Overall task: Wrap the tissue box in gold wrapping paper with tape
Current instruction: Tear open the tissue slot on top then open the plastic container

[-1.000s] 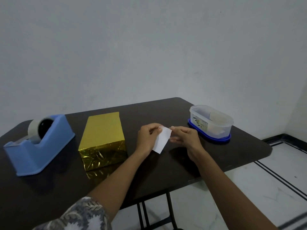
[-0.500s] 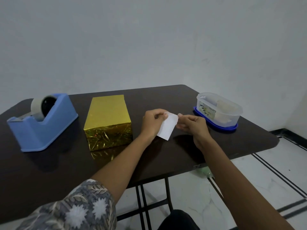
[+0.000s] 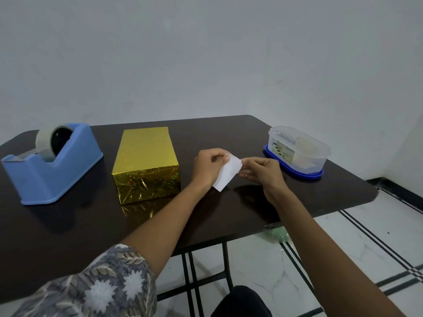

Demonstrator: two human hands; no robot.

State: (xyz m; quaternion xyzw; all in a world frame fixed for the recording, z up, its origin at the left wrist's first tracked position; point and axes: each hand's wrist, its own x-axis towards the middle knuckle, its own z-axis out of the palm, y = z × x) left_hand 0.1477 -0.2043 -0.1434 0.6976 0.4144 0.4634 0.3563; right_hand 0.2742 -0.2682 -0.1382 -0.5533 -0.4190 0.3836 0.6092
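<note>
At the right end of the dark table (image 3: 229, 216) stands a clear plastic tub (image 3: 299, 154) on a blue base, with a label on its near wall. Through the wall show a few pale pieces, too blurred to tell what they are. At the left end, a blue tape dispenser (image 3: 57, 172) cradles 1 tape roll (image 3: 43, 143) in its slot, its cutting end toward the left edge. Between them lies the gold-wrapped box (image 3: 146, 161), flat on the table, fully covered in foil. Its long axis runs from the person toward the wall, and the short crinkled end faces the person. Just right of the box, and clear of it, both hands hold 1 white slip (image 3: 227, 177) above the tabletop: the left hand (image 3: 207, 171) pinches its upper left edge with curled fingers, and the right hand (image 3: 263, 173) pinches the upper right corner – the slip hangs tilted between them.
</note>
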